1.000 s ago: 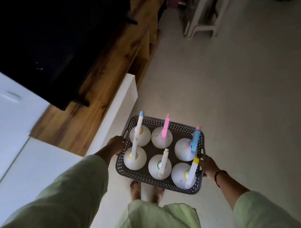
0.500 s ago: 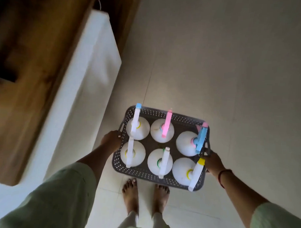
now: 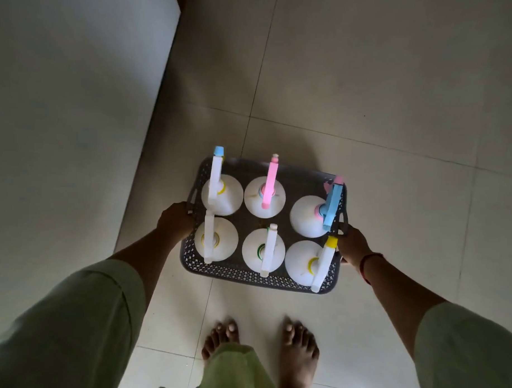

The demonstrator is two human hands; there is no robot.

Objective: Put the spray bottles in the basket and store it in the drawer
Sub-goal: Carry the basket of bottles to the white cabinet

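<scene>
A dark grey perforated basket (image 3: 234, 273) hangs in the air above the floor, carried level between my hands. Inside it stand several white spray bottles in two rows, among them one with a pink sprayer head (image 3: 269, 186) and one with a blue head (image 3: 332, 208). My left hand (image 3: 175, 220) grips the basket's left handle. My right hand (image 3: 352, 244) grips the right handle. No drawer shows in this view.
A white cabinet surface (image 3: 68, 129) fills the left side, its edge running down beside the basket. Pale floor tiles (image 3: 368, 90) stretch ahead and to the right. My bare feet (image 3: 261, 342) stand just below the basket.
The view has tipped further down: the wooden unit and dark screen have left the frame. The basket stays held in both hands, now lower beside the white cabinet.
</scene>
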